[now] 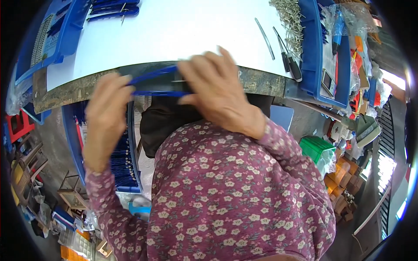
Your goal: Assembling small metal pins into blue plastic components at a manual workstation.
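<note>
Between my hands, at the table's near edge, is a long blue two-armed piece (161, 93); its two narrow arms lie apart. My left hand (104, 115), smeared by motion, is closed on its left ends. My right hand (222, 93) is closed over the other end, thumb below and fingers above, hiding that part. A thin metal pin sticks out beside the right fingers. Similar blue pieces (114, 9) with metal pins lie at the table's far left.
A heap of small metal pins (289, 21) lies at the far right, near a black-handled screwdriver (294, 67) and a slim metal strip (264, 38). Blue bins stand left (65, 43) and right (310, 56). A lower blue bin (138, 152) holds many blue pieces.
</note>
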A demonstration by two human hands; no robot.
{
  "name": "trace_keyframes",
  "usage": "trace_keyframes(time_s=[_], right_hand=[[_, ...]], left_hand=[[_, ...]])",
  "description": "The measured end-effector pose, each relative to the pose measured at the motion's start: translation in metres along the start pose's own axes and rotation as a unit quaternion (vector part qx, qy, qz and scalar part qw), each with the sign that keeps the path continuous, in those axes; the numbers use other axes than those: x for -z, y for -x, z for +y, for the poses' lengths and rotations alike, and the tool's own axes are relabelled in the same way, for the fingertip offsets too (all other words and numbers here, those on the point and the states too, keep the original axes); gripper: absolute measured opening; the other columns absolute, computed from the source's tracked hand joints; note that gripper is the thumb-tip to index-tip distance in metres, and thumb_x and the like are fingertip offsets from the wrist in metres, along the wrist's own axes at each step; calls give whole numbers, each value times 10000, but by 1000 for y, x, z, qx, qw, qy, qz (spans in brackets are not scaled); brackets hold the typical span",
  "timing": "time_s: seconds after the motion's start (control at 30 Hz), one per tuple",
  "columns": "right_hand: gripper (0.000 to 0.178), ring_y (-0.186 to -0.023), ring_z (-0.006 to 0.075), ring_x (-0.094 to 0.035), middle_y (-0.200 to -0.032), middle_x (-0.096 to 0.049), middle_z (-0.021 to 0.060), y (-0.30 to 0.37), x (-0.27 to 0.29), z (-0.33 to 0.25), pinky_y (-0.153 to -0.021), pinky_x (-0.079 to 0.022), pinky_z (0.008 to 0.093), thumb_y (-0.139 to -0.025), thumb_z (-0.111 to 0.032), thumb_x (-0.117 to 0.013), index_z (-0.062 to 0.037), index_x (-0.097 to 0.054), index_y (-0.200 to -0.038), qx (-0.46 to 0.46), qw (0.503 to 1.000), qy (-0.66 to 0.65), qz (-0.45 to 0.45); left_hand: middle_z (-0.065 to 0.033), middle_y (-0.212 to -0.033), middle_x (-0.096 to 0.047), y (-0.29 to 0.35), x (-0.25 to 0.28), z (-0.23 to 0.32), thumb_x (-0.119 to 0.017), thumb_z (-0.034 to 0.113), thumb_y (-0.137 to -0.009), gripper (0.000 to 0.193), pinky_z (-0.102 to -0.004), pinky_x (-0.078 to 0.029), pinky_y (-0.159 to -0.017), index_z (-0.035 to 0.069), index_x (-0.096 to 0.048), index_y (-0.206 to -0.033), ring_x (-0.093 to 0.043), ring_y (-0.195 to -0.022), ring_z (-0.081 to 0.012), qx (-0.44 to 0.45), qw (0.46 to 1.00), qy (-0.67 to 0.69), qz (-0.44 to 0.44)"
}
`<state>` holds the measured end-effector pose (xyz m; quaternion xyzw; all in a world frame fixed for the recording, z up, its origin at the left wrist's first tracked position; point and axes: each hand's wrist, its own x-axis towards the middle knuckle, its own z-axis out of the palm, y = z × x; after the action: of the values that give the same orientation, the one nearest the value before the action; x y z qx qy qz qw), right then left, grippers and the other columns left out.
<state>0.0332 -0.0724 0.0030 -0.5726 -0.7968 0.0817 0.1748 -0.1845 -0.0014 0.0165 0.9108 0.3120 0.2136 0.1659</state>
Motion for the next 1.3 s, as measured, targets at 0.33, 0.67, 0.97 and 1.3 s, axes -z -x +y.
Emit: trace_keyframes(time_s=[0.33, 0.67, 0.97, 1.3], right_hand=[[581, -1036, 270, -392, -1067, -448, 105, 16, 1, 15, -961, -261, 469, -680, -288, -641, 2, -471, -1154, -33, 999, 19, -7], [584, -1033, 260, -393, -1056, -435, 106, -22, -42, -20, -968, -241, 497, -608, -218, -692, 49, -498, -1090, 86, 991, -61, 79], [605, -1071, 296, -391, -1091, -433, 146, -17, -46, -21, -953, -287, 496, -629, -224, -692, 49, -478, -1125, 60, 992, -61, 97], [585, -1081, 300, -404, -1139, -425, 134, 8, -12, 6, -958, -293, 472, -703, -250, -660, -89, -435, -1219, -33, 995, -92, 30]], left_hand=[[-156, -938, -538, -13, -27, 3, -560, -58, -650, 165, -365, -437, -822, -71, -528, -812, -500, -956, -321, -69, 997, 13, -11], [-137, -967, -578, 27, 18, -13, -536, -163, -647, 245, -358, -438, -797, -50, -565, -863, -535, -956, -311, 55, 998, -40, 3], [-137, -963, -571, 27, 10, -18, -530, -166, -657, 221, -347, -461, -751, -60, -566, -847, -532, -941, -307, 76, 997, 10, -6], [-135, -956, -567, 24, 9, -18, -539, -166, -664, 221, -330, -501, -688, -56, -573, -853, -531, -949, -310, 35, 999, -17, -5]])
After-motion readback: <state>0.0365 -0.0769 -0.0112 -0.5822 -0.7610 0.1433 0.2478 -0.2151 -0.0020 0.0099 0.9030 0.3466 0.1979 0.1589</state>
